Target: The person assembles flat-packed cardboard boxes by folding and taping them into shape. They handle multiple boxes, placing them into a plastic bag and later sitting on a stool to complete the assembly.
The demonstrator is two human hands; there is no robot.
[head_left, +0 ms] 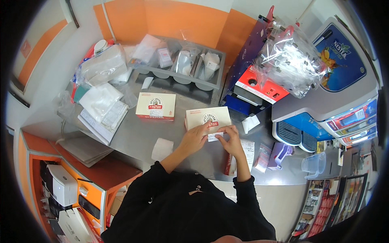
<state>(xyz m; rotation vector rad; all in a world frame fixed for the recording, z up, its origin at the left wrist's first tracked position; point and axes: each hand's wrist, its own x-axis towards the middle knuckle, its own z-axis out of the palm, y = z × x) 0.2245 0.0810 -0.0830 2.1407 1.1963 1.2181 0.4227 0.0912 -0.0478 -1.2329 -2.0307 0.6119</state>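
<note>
In front of me stands a closed cream-and-red takeaway food box (206, 116). Over its near edge, a small white printed label (215, 137) is held between my two hands. My left hand (197, 137) has its fingers closed at the label's left side, with the fingertips over the box front. My right hand (231, 141) pinches the label's right end between thumb and fingers. A second cream box (155, 106) sits to the left, with a white label on its front. Below my right hand lies a red-sided box (230, 163), partly hidden, beside a printed paper slip (246, 152).
A grey compartment tray (216, 85) with bagged items stands at the back. Plastic bags and papers (97, 117) cover the left. A paper roll (163, 149) lies near the front edge. To the right are a drink dispenser (291, 123), a purple box (279, 156) and a clear jug (314, 164).
</note>
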